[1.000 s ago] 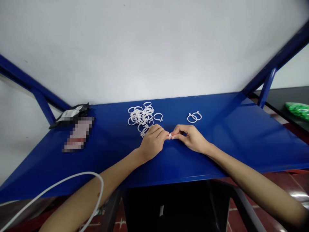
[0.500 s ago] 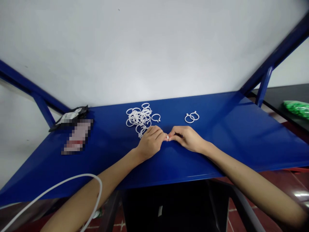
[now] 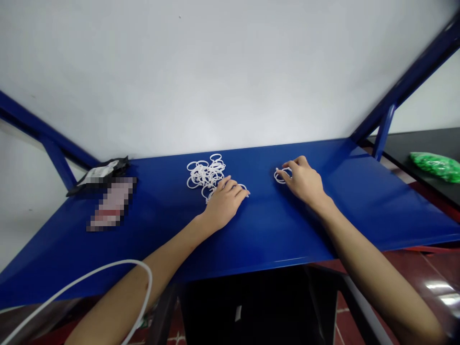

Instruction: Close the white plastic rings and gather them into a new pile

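Fingers spread, my left hand (image 3: 225, 200) lies over the near right side of a heap of white plastic rings (image 3: 205, 175). Its fingertips touch a single white ring (image 3: 243, 186), which the fingers partly cover. Farther right, my right hand (image 3: 304, 179) is over a small group of white rings (image 3: 281, 180). Its thumb and forefinger are a little apart at the rings, and no ring shows clearly gripped between them. The hand hides part of this group. The rings are thin, and some have small knobs at their ends.
A blue table (image 3: 251, 239) meets a pale wall. To the left lie a black package (image 3: 104, 173) and a blurred-out pink item (image 3: 115, 201). A white cord (image 3: 89, 273) loops over my left forearm. A green bag (image 3: 436, 166) sits on a dark surface at right.
My hands, together at a small white piece before, have moved apart. The right went right and away to the small ring group; the left turned and spread its fingers over the single ring.
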Action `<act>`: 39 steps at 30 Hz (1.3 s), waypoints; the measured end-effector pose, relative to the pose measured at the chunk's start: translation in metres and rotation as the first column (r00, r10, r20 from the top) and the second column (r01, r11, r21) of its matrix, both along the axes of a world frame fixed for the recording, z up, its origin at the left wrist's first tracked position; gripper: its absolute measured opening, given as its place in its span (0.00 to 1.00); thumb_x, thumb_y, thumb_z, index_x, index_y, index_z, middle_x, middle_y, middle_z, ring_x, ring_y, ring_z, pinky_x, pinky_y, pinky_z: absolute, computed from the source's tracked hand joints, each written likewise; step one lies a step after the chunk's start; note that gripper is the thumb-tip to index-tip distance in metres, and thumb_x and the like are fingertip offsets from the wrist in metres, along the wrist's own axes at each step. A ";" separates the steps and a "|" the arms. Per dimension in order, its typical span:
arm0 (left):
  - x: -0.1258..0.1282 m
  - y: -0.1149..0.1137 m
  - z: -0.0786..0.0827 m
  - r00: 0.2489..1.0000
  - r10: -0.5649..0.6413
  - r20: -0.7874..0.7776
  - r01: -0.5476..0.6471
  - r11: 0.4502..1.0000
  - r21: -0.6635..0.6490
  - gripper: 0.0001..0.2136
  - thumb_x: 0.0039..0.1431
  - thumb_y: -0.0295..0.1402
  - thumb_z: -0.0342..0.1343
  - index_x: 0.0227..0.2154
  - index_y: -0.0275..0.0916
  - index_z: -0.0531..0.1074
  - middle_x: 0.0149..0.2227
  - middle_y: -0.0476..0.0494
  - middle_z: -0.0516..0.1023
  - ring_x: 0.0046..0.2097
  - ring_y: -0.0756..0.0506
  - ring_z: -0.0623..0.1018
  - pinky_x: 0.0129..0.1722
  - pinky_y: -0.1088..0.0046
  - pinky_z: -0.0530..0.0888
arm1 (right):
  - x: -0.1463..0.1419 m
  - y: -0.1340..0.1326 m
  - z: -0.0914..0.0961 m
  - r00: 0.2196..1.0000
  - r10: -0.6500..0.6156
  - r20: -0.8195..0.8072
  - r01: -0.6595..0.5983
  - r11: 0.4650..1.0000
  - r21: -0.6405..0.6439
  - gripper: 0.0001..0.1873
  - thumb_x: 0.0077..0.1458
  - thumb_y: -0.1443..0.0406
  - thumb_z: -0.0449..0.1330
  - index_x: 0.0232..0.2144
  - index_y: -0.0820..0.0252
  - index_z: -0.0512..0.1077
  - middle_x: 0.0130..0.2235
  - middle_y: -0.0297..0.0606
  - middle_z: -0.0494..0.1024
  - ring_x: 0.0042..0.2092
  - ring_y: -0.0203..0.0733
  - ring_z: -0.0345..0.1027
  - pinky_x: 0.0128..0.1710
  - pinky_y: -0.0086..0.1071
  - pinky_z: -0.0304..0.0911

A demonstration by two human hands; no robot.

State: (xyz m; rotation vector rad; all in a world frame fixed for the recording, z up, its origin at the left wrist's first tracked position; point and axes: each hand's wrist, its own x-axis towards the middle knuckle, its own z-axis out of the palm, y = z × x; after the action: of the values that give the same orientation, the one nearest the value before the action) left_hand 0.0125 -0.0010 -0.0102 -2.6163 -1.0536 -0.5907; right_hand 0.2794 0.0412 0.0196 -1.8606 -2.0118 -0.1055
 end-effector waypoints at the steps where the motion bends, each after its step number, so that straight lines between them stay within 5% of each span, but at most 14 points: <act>1: 0.003 -0.003 0.002 0.999 -0.052 0.010 0.052 0.999 0.000 0.10 0.67 0.23 0.51 0.45 0.38 0.75 0.39 0.46 0.81 0.47 0.42 0.74 0.62 0.54 0.64 | -0.001 -0.001 0.000 1.000 0.006 -0.019 -0.005 1.000 0.018 0.17 0.63 0.54 0.58 0.46 0.59 0.76 0.49 0.48 0.73 0.34 0.44 0.71 0.29 0.37 0.63; 4: 0.008 -0.012 0.008 0.982 -0.137 0.133 0.146 0.987 -0.063 0.08 0.68 0.24 0.50 0.44 0.37 0.72 0.40 0.45 0.80 0.45 0.43 0.74 0.53 0.58 0.70 | -0.012 -0.011 0.002 0.953 0.238 -0.189 -0.229 0.971 0.065 0.14 0.63 0.57 0.59 0.44 0.59 0.76 0.47 0.45 0.72 0.33 0.40 0.70 0.34 0.38 0.68; 8: 0.009 -0.018 0.013 0.860 -0.050 0.509 0.205 0.945 -0.255 0.06 0.67 0.26 0.51 0.44 0.39 0.68 0.39 0.44 0.77 0.41 0.46 0.76 0.43 0.66 0.76 | -0.039 -0.033 0.005 0.676 0.576 -0.461 -0.628 0.777 0.051 0.10 0.64 0.62 0.57 0.44 0.56 0.74 0.53 0.44 0.71 0.31 0.34 0.70 0.36 0.35 0.71; 11: 0.008 -0.017 0.013 0.684 0.073 0.726 0.291 0.885 -0.363 0.05 0.66 0.26 0.52 0.42 0.39 0.67 0.39 0.45 0.76 0.39 0.49 0.79 0.41 0.70 0.78 | -0.054 -0.046 0.004 0.570 0.595 -0.567 -0.719 0.695 0.008 0.09 0.65 0.62 0.56 0.45 0.57 0.72 0.47 0.42 0.76 0.33 0.36 0.72 0.35 0.33 0.70; 16: 0.010 -0.017 0.013 0.548 0.206 0.811 0.373 0.807 -0.457 0.02 0.66 0.30 0.55 0.40 0.39 0.70 0.39 0.45 0.77 0.37 0.50 0.81 0.34 0.74 0.81 | -0.056 -0.048 0.001 0.528 0.449 -0.721 -0.677 0.735 -0.039 0.12 0.67 0.57 0.55 0.43 0.58 0.71 0.34 0.36 0.79 0.32 0.38 0.74 0.34 0.32 0.69; 21: 0.010 -0.020 0.015 0.595 0.201 0.778 0.317 0.831 -0.458 0.02 0.65 0.30 0.56 0.38 0.38 0.72 0.38 0.46 0.79 0.36 0.50 0.82 0.32 0.76 0.81 | -0.056 -0.049 0.002 0.542 0.488 -0.685 -0.671 0.741 -0.003 0.12 0.67 0.57 0.55 0.35 0.58 0.70 0.30 0.34 0.77 0.29 0.35 0.71 0.32 0.29 0.65; 28: 0.008 -0.024 0.013 0.748 0.059 0.661 0.153 0.954 -0.258 0.02 0.66 0.28 0.55 0.36 0.39 0.72 0.35 0.48 0.80 0.36 0.50 0.80 0.37 0.74 0.77 | -0.058 -0.053 0.001 0.576 0.598 -0.557 -0.687 0.723 0.067 0.12 0.69 0.59 0.53 0.34 0.58 0.69 0.32 0.35 0.78 0.29 0.35 0.69 0.31 0.28 0.62; 35: 0.006 -0.023 0.009 0.807 -0.047 0.588 0.170 0.973 -0.154 0.04 0.68 0.29 0.53 0.37 0.39 0.71 0.35 0.47 0.79 0.37 0.49 0.79 0.38 0.73 0.76 | -0.053 -0.048 -0.003 0.566 0.673 -0.477 -0.750 0.660 0.043 0.13 0.70 0.59 0.51 0.37 0.58 0.69 0.33 0.35 0.79 0.30 0.36 0.71 0.32 0.28 0.62; 39: -0.004 -0.010 0.017 0.898 -0.092 0.431 0.150 0.983 -0.103 0.04 0.69 0.29 0.52 0.41 0.39 0.72 0.37 0.46 0.80 0.41 0.47 0.78 0.44 0.68 0.76 | -0.052 -0.044 -0.001 0.652 0.658 -0.377 -0.705 0.709 0.017 0.13 0.70 0.57 0.51 0.39 0.57 0.71 0.36 0.36 0.81 0.33 0.37 0.73 0.33 0.29 0.63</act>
State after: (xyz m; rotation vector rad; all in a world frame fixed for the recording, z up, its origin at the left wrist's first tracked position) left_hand 0.0084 -0.0107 0.0068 -2.7535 -1.0797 -1.2043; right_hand 0.2275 -0.0030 0.0191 -0.9442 -2.3287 0.5565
